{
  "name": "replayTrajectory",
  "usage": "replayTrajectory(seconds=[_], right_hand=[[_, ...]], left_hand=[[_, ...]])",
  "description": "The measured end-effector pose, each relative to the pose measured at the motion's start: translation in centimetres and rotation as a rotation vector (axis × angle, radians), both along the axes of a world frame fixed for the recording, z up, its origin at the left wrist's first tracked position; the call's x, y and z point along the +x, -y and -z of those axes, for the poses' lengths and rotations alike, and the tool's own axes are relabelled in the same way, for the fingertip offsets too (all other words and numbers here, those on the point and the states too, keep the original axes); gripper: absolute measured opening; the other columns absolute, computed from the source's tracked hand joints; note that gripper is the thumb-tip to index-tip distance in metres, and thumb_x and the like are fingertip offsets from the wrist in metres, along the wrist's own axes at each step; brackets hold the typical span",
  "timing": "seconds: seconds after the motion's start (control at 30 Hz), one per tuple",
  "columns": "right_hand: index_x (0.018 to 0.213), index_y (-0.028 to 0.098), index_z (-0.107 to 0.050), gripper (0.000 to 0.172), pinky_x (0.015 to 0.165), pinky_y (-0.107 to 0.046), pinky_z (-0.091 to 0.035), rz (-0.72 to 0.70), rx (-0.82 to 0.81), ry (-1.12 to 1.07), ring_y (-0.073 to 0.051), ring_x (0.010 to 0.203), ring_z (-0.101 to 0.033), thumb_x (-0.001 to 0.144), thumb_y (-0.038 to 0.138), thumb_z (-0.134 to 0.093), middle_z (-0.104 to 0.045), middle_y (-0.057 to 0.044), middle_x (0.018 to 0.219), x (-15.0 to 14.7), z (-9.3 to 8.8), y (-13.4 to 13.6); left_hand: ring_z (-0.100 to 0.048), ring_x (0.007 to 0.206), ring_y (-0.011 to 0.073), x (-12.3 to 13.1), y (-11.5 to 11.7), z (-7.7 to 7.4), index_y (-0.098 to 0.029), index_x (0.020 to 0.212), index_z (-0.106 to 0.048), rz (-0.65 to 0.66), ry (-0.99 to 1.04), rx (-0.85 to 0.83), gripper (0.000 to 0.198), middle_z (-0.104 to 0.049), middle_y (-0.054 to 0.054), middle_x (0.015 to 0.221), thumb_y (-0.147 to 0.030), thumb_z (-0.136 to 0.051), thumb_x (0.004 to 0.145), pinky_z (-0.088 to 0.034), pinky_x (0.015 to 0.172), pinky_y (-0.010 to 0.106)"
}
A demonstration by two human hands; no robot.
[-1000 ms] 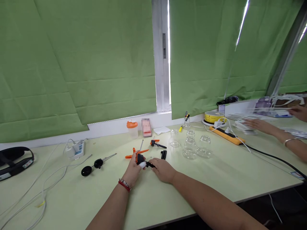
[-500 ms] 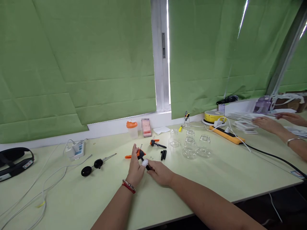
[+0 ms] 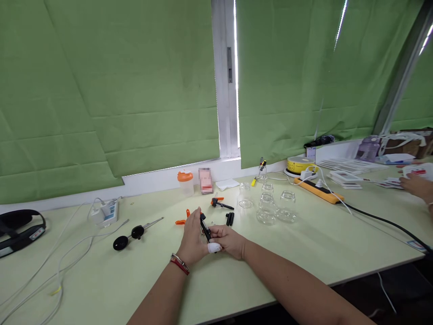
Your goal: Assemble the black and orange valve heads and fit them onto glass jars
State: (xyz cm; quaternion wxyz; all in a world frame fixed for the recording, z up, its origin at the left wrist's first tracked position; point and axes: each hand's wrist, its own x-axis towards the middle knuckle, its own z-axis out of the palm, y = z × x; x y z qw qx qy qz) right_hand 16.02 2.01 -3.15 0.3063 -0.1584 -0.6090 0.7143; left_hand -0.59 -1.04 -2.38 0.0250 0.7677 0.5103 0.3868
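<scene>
My left hand [image 3: 192,237], with a red bracelet at the wrist and a white wrap on the thumb, is closed around a small black and orange hand pump [image 3: 204,224] just above the pale green table [image 3: 304,243]. My right hand [image 3: 230,239] pinches the lower end of the same pump from the right. An orange piece [image 3: 181,221] lies on the table just left of my hands. A second orange and black pump [image 3: 219,203] and a short black part [image 3: 230,219] lie just beyond them.
Several clear glass cups [image 3: 269,207] stand to the right. A black knobbed rod [image 3: 133,233], a white adapter with cables [image 3: 106,211], an orange-lidded cup [image 3: 186,181] and an orange power strip [image 3: 318,190] lie around. Another person's hand [image 3: 414,184] handles cards at far right.
Both hands drew back toward me with the pump and turned it more upright. The other person's hands at the right pulled away toward the frame's edge.
</scene>
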Motion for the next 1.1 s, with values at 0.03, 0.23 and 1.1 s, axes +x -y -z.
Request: replayTrajectory(seconds=[0.03,0.23,1.1], right_hand=[[0.090,0.016,-0.064,0.028,0.047,-0.021,-0.020,-0.014,-0.041,-0.008,-0.004,0.049,-0.028,0.067,0.029,-0.075,-0.046,0.006,0.063,0.1,0.1,-0.1],[0.084,0.014,-0.060,0.035,0.042,-0.021,-0.014,-0.061,-0.114,-0.026,-0.003,0.043,-0.030,0.065,0.036,-0.079,-0.055,0.004,0.061,0.3,1.0,-1.0],[0.095,0.013,-0.063,0.037,0.043,-0.021,-0.026,0.146,-0.007,0.107,-0.005,0.041,-0.035,0.072,0.041,-0.070,-0.059,0.003,0.060,0.6,0.0,-1.1]], left_hand=[[-0.026,0.136,0.0411,0.0,0.0,0.0,-0.018,0.150,-0.009,0.001,-0.025,-0.003,0.120,-0.027,0.022,0.147,-0.047,-0.078,0.056,-0.028,0.105,0.061],[-0.022,0.137,0.0452,0.4,0.0,0.0,-0.015,0.150,-0.010,-0.006,-0.157,-0.032,0.131,-0.022,0.024,0.148,-0.056,-0.080,0.046,-0.026,0.105,0.064],[-0.054,0.109,0.0348,1.8,1.6,-1.8,-0.016,0.141,-0.031,-0.073,-0.119,0.031,0.106,-0.056,0.014,0.120,-0.044,-0.076,0.050,-0.045,0.090,0.050]])
